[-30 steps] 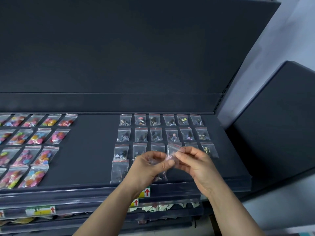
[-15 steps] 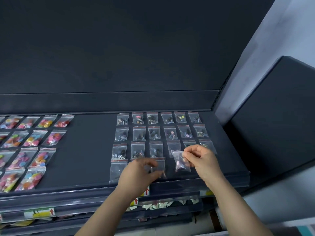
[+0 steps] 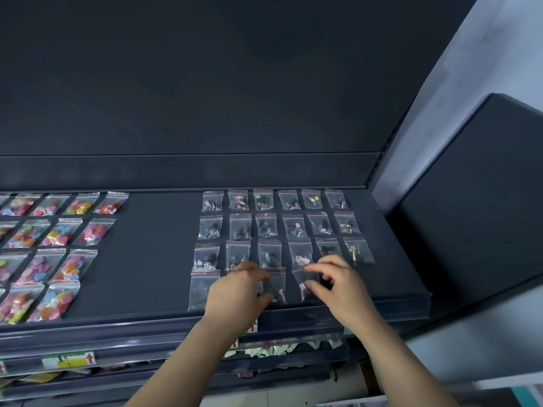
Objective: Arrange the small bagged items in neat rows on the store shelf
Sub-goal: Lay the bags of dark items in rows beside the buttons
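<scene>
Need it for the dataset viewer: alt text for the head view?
Two bare hands, left hand and right hand, lay small clear bags into the front row of a grid on a dark shelf. Bags of colourful buttons fill rows further left.

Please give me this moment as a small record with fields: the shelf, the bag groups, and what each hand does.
shelf: dark store shelf, bags lying flat on it
right group: small clear bags of dark items, three full rows of six, front row incomplete
left group: bags of colourful buttons, in rows, partly cut off by the frame
left hand: on the front-row bag
right hand: fingers at the next bag, which lies on the shelf
grip: unclear for both
</scene>
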`<action>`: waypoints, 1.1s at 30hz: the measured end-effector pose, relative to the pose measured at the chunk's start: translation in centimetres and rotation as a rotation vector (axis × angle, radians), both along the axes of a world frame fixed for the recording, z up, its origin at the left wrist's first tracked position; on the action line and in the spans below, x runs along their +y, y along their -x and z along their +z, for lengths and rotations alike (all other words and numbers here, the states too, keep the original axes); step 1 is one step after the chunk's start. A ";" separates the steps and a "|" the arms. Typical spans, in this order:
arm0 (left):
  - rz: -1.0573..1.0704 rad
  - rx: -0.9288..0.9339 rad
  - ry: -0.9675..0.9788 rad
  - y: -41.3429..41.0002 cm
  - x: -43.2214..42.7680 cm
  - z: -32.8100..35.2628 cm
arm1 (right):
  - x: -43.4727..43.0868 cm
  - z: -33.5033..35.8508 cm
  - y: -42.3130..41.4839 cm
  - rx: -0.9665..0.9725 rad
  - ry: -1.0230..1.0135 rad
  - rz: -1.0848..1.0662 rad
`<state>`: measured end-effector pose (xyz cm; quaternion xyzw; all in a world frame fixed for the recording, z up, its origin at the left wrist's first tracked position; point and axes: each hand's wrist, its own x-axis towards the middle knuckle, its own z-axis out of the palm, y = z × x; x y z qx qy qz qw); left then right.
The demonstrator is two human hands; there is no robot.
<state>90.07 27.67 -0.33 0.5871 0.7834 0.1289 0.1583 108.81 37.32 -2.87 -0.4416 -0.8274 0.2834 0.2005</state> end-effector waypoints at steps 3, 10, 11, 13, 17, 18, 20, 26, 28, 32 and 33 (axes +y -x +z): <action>-0.008 0.001 0.008 -0.1 0.1 0.0 | -0.2 -0.4 0.0 -0.076 0.013 0.024; -0.003 0.000 0.016 -0.2 0.2 0.1 | -0.2 0.0 0.0 -0.106 0.063 -0.011; -0.002 0.001 0.020 -0.2 0.2 0.2 | -0.1 0.1 0.0 -0.110 0.072 -0.010; 0.005 -0.005 0.034 -0.2 0.2 0.3 | -0.2 0.2 0.0 -0.099 0.081 -0.014; 0.147 -0.318 -0.033 -0.1 0.4 0.8 | -0.4 0.6 -0.4 0.011 0.065 -0.064; 0.220 -0.522 -0.072 -0.1 0.7 1.2 | -0.4 0.9 -0.4 0.058 0.076 -0.086; 0.358 -0.927 -0.101 -0.3 1.0 2.3 | -0.6 1.7 -0.5 0.173 0.150 -0.122; 0.343 -1.341 -0.156 -1.1 1.9 3.8 | -1.5 4.9 0.0 0.389 0.479 -0.093; 0.267 -1.366 -0.186 -1.7 2.2 3.9 | -1.7 5.4 0.4 0.423 0.590 -0.090; 0.141 -1.322 -0.216 -3.3 2.3 4.2 | -1.8 5.8 1.3 0.479 0.676 -0.062; 0.118 -1.313 -0.219 -3.5 2.3 4.1 | -1.8 5.9 1.3 0.507 0.678 -0.063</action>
